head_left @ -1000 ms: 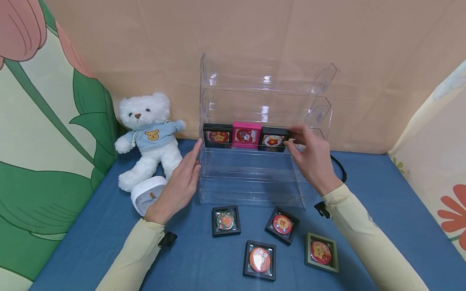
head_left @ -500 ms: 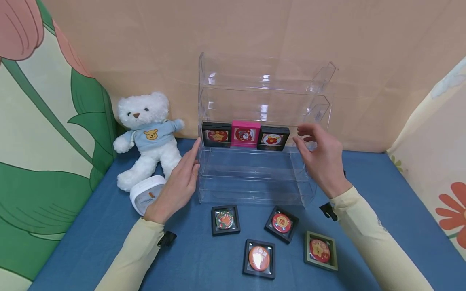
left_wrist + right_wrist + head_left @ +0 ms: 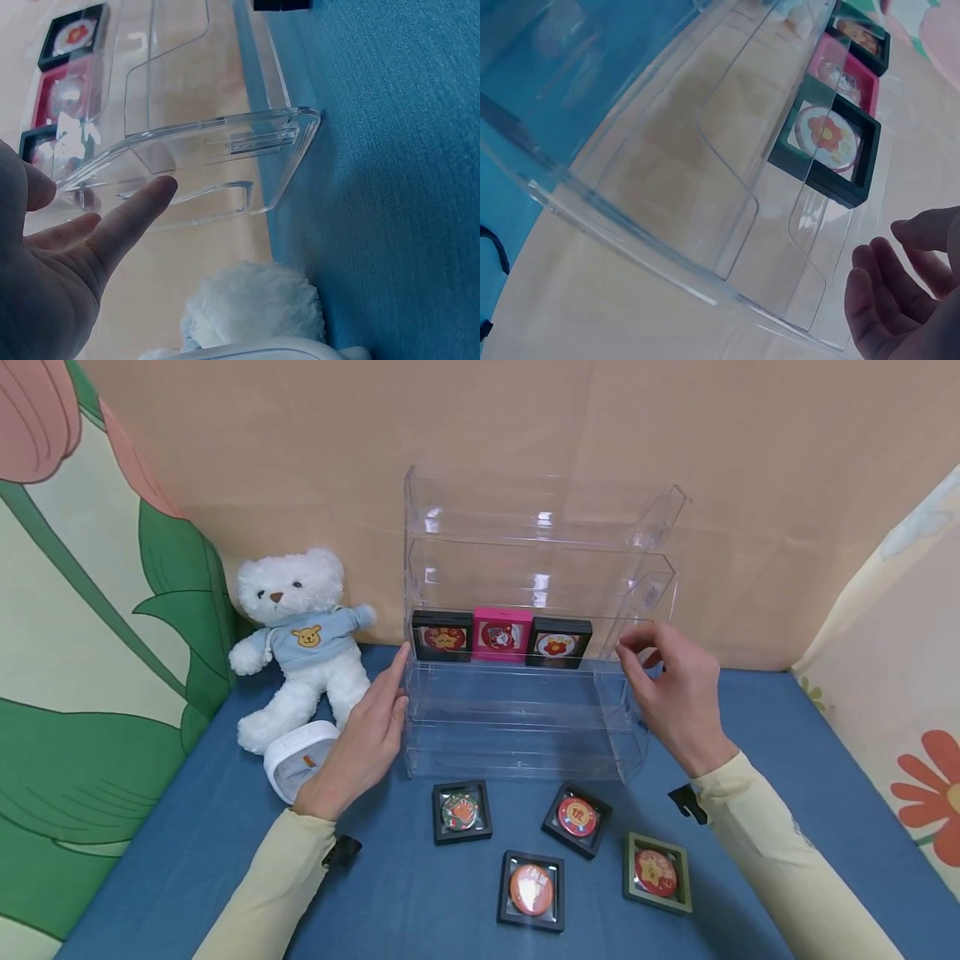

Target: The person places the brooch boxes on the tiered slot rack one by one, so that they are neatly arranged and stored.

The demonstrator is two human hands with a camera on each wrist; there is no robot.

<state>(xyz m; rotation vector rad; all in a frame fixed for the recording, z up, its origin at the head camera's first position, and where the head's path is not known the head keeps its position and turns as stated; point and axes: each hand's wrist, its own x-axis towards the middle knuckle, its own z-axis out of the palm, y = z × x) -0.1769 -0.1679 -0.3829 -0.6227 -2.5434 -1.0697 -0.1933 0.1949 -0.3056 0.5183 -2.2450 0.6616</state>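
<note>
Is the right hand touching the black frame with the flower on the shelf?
Apart. The right wrist view shows a clear gap between the right hand and the flower frame.

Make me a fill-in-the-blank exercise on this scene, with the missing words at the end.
1. On the shelf, the pink frame stands ____ the two black frames.
2. Of the four frames lying in front of the shelf, three are black and one is ____.
3. The bear wears a ____ top.
4. The hand nearer the bear is the person's ____ one.

Missing words: between; green; blue; left.
</note>
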